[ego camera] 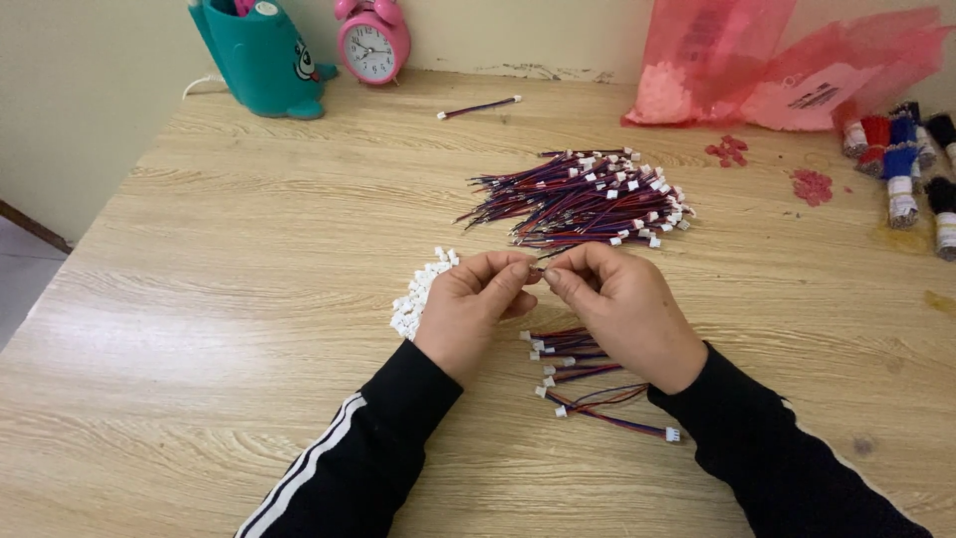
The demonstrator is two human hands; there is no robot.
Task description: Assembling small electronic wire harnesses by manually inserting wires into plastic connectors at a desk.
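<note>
Pinched piece (539, 269) too small to tell

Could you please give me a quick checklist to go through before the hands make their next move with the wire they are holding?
1. Wire held by both hands: ok. The left hand and right hand pinch a short wire between their fingertips.
2. Connector seated on that wire end: cannot tell, the fingers hide it.
3. Loose white connectors within reach: ok, a heap lies just left of the left hand.
4. Supply of wires: ok, a large bundle lies just beyond the hands.
5. Small pile of wires kept apart: ok, it lies under the right wrist, separate from the bundle.
6. Stray wire near the clock: not ok, it lies away from both piles.
</note>
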